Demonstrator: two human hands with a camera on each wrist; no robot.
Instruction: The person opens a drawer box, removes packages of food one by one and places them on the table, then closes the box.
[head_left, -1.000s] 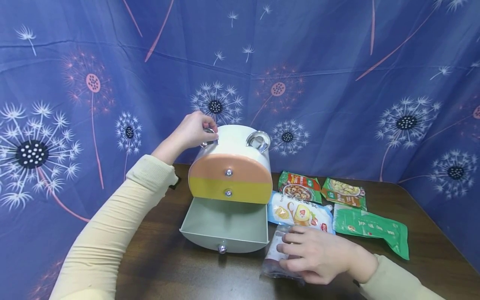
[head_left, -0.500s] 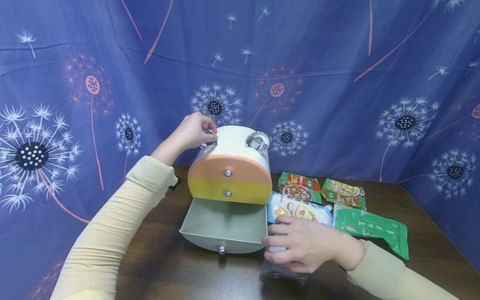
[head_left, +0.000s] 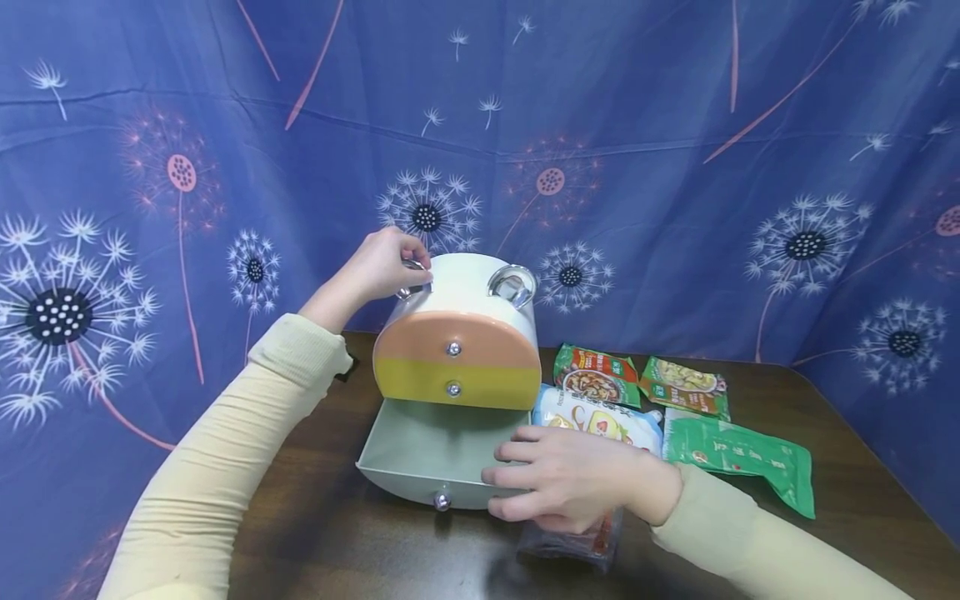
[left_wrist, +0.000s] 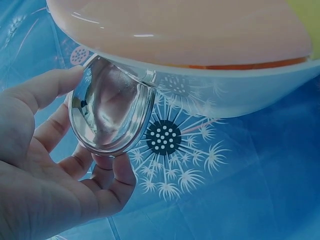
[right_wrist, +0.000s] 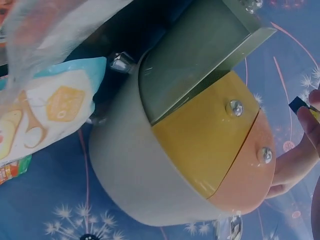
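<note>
My left hand [head_left: 382,262] grips the left silver ear-shaped handle [left_wrist: 112,105] on top of a white cabinet [head_left: 465,279], thumb on one side and fingers beneath. The cabinet has a peach drawer front [head_left: 420,333], a yellow one [head_left: 412,379] and a pulled-out grey-green bottom drawer [head_left: 420,437]. My right hand [head_left: 566,475] hovers over that drawer's right edge, fingers bent. In the right wrist view, its fingers [right_wrist: 311,125] pinch a small item with a dark blue end [right_wrist: 297,104] and a yellow part; most of it is hidden. A clear plastic packet [head_left: 562,546] lies below this hand.
Right of the cabinet lie a white-and-blue pouch [head_left: 600,417], a red-green food packet [head_left: 597,375], a green-brown packet [head_left: 686,386] and a long green packet [head_left: 742,454]. The right silver ear [head_left: 513,286] juts up. A blue dandelion-print cloth [head_left: 645,167] hangs behind the brown table [head_left: 315,500].
My right hand has moved left from over the clear packet to the open drawer's right edge, uncovering part of the packet. The left hand keeps hold of the ear.
</note>
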